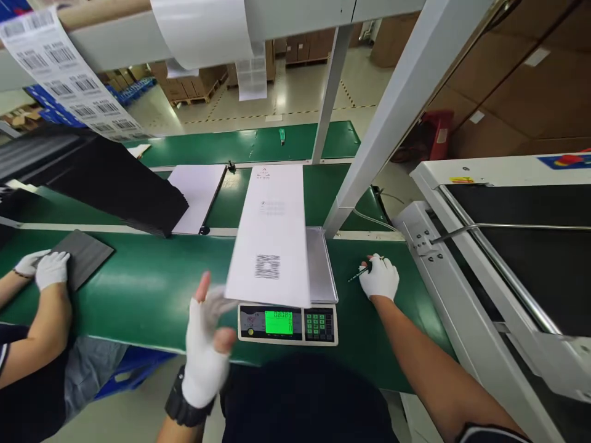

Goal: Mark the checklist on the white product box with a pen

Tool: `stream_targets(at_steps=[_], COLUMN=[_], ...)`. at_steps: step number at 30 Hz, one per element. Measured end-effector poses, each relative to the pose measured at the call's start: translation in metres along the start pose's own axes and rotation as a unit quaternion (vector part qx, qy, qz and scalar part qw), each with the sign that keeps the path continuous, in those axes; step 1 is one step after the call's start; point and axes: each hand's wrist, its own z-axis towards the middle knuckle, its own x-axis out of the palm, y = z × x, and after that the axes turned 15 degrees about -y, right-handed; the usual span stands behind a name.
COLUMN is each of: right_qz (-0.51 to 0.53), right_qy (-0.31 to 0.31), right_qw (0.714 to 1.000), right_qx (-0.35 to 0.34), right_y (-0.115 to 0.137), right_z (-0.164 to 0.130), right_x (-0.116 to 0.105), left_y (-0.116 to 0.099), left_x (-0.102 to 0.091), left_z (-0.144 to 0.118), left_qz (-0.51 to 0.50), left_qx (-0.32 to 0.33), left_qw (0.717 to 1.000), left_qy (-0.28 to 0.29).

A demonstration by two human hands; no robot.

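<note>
A long white box with a square printed code lies on the metal pan of a weighing scale, whose green display is lit. Just left of the box's near corner is my left hand, in a white glove with bare fingertips. Its fingers are spread, slightly blurred, with nothing in them. My right hand, also gloved, rests on the green table right of the scale. A thin dark pen pokes out from its closed fingers.
At the left a co-worker's gloved hands touch a dark grey flat piece. Black stacked pieces lean beside a white sheet. A frame post rises behind the scale; a conveyor stands right. Barcode labels hang above.
</note>
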Motion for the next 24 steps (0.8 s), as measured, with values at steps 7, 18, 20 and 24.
stream_targets(at_steps=[7,18,20,24], right_qz=[0.033,0.176,0.217,0.325], right_qy=[0.008,0.028,0.033,0.04], right_qw=[0.999,0.973,0.957,0.911], right_qx=[0.031,0.143,0.187,0.25], right_y=[0.0,0.006,0.008,0.015], right_z=[-0.007,-0.026,-0.028,-0.024], right_x=[-0.001,-0.016,-0.02,-0.033], left_y=[0.115,0.183,0.184,0.189], left_x=[-0.04,-0.058,-0.058,-0.06], left_z=[0.036,0.013,0.011,0.014], left_qz=[0.242,0.44,0.435,0.398], left_qx=[-0.176,-0.204,-0.203,-0.208], left_qw=[0.947,0.874,0.876,0.891], left_qy=[-0.117,-0.029,-0.035,-0.067])
